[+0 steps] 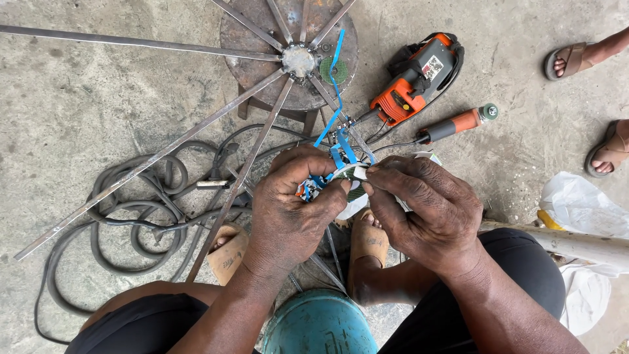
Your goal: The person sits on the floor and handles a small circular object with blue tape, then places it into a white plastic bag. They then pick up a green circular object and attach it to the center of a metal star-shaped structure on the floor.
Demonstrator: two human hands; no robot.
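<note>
Nearest the camera: rim of a blue-green drum [319,326] between the person's knees. Sandalled feet on the concrete floor [78,98] just beyond it.

Left hand [288,203] closed around a small white packet [350,187] with blue strap [335,85] and coloured bits showing; thumb and forefinger pinch its top edge. Right hand [426,210] closed too, fingertips pinching the same packet from the other side. Packet held above the feet, hands touching.

Left of the hands: coiled grey hose [137,223] on the floor. Beyond: thin steel rods [151,164] radiating from a hub [298,60] set on a rusty round plate [255,26]. Right of the hub: orange angle grinder [419,75] lying on the floor, orange-handled tool [458,123] beside it. Far right: another person's sandalled feet [590,59], white plastic bag [583,210].
</note>
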